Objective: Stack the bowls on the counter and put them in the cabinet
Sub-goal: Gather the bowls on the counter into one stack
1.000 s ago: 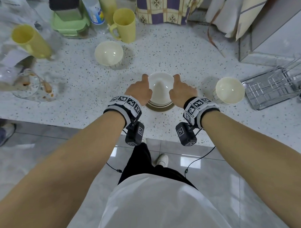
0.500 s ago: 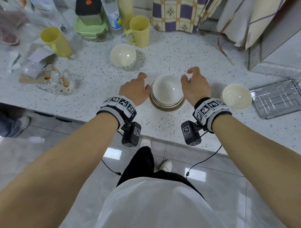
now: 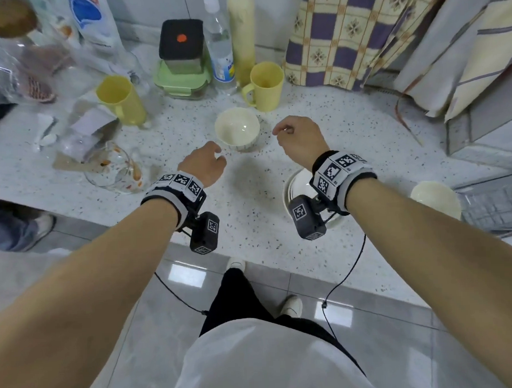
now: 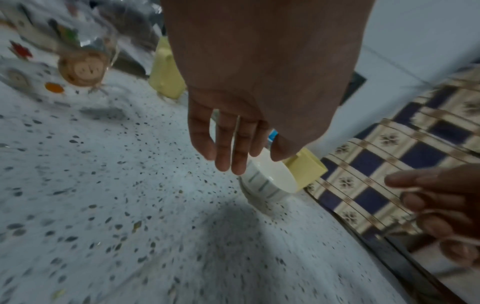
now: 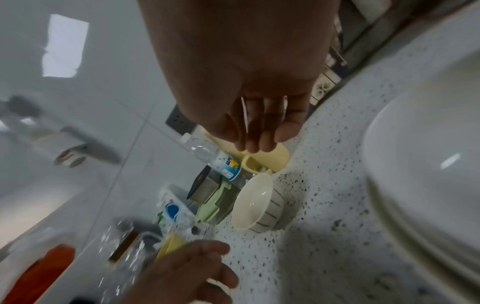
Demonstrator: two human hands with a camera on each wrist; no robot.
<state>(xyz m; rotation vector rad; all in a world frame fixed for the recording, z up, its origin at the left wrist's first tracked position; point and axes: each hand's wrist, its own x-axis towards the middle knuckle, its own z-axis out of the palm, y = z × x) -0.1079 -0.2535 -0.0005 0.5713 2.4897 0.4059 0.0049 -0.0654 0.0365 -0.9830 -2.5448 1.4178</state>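
Observation:
A small cream bowl with grey stripes stands on the speckled counter ahead of both hands. My left hand hovers just left of it, fingers straight and empty. My right hand hangs just right of it with loosely curled fingers, holding nothing. A stack of white bowls sits near the front edge, partly hidden under my right wrist. Another cream bowl rests at the right.
Two yellow mugs, a water bottle, a green lidded box and a glass cup crowd the back and left. A wire rack lies at the right edge; a checked cloth hangs behind.
Both hands let go of the white bowl stack and moved forward, now on either side of the small striped bowl. The stack stays near the counter's front edge.

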